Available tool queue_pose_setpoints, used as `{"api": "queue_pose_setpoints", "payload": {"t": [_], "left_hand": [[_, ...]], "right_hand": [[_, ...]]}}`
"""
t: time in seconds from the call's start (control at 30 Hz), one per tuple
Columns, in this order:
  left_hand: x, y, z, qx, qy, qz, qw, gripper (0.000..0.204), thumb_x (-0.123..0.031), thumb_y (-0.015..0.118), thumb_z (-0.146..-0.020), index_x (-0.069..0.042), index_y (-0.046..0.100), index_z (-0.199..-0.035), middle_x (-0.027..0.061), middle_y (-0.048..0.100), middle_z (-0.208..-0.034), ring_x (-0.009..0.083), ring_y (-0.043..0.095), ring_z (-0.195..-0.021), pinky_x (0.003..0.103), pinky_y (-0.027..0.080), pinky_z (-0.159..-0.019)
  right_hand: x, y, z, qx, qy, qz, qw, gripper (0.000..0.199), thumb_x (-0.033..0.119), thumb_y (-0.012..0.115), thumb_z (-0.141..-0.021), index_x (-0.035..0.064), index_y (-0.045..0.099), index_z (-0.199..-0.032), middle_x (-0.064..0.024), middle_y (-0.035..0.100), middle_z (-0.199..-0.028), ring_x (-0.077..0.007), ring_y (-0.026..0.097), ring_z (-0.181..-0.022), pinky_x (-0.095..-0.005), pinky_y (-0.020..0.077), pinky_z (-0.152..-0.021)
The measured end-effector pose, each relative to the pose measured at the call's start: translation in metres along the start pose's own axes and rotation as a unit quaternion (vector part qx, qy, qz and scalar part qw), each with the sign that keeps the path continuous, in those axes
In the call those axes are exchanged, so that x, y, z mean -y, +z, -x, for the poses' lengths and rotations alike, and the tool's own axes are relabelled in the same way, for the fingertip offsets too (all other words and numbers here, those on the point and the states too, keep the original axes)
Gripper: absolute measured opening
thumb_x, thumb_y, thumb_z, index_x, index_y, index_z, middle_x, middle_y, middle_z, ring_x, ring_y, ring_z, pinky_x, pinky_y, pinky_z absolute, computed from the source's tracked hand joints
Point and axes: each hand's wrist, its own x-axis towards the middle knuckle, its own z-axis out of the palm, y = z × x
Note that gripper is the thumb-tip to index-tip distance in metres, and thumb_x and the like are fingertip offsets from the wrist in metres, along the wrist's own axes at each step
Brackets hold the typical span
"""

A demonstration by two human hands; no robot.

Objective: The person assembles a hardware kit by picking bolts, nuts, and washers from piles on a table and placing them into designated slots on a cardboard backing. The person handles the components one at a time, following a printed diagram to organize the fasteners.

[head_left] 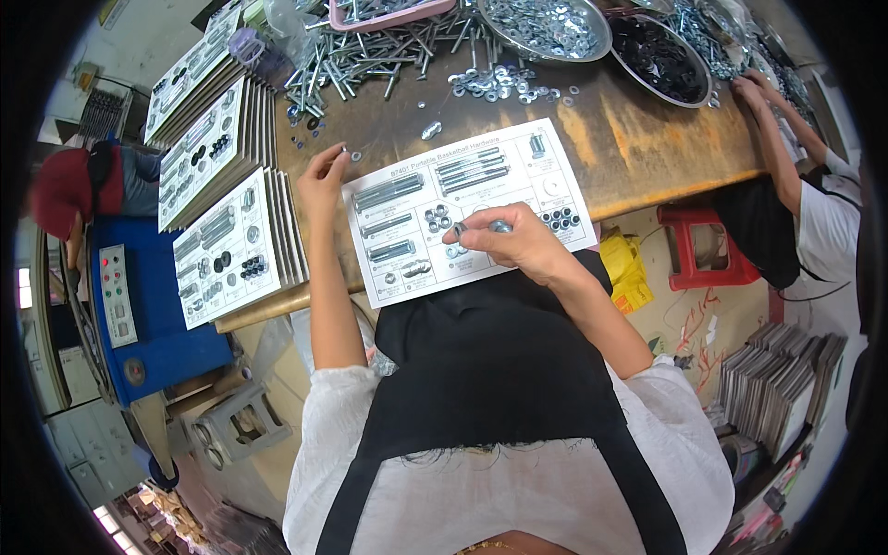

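A white hardware card (pixel 427 285) lies tilted at the table's front edge, showing bolts, nuts and washers in marked sections. My right hand (pixel 523 245) is over its middle, with a small silver metal fastener (pixel 460 232) pinched between thumb and forefinger. Another shiny round metal piece (pixel 500 226) shows among the curled fingers. Past the card's upper left corner, my left hand (pixel 324 180) is raised with its fingertips together. A tiny bright spot shows at those fingertips; I cannot make out what it is. Beside them, a loose washer (pixel 357 156) rests on the wooden table (pixel 388 120).
Stacked similar cards (pixel 227 245) line the left side. Heaped bolts (pixel 361 60), a pink tray (pixel 393 17), a bowl of washers (pixel 546 28) and a bowl of black parts (pixel 659 60) occupy the back. Another person's hands (pixel 754 88) work at right, near a red stool (pixel 680 250).
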Motion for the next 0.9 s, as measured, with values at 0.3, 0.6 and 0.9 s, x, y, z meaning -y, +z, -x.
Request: {"api": "queue_pose_setpoints", "payload": {"t": [0.3,0.6,0.9], "left_hand": [[-0.147,0.031,0.112,0.206,0.297,0.135,0.923,0.032,-0.001,0.081,-0.063,-0.002,0.074,-0.095,0.0094,0.066,-0.09,0.0198,0.065,-0.083,0.029,0.053,-0.069],[-0.15,0.026,0.118,0.187,0.37,0.027,0.91,0.035,-0.002,0.082,-0.061,-0.004,0.074,-0.095,0.0073,0.068,-0.088,0.0187,0.062,-0.077,0.028,0.048,-0.064],[-0.164,0.023,0.112,0.227,0.331,-0.04,0.915,0.032,-0.008,0.078,-0.066,-0.007,0.072,-0.098,0.0048,0.066,-0.085,0.0168,0.06,-0.073,0.03,0.041,-0.067]], "right_hand": [[0.024,0.019,0.016,-0.052,-0.151,0.141,0.977,0.023,0.016,0.078,-0.08,-0.0015,0.072,-0.094,0.002,0.057,-0.068,-0.0041,0.044,-0.064,-0.0211,0.0383,-0.058],[0.022,0.021,0.018,-0.039,-0.165,0.173,0.97,0.021,0.016,0.077,-0.08,-0.0015,0.071,-0.091,-0.0002,0.06,-0.07,-0.0045,0.045,-0.063,-0.0216,0.0387,-0.058],[0.003,0.019,-0.004,-0.052,0.076,-0.24,0.966,0.066,0.051,0.036,-0.101,-0.0094,0.058,-0.117,-0.0111,0.062,-0.084,-0.0174,0.064,-0.068,-0.0244,0.0546,-0.052]]}}
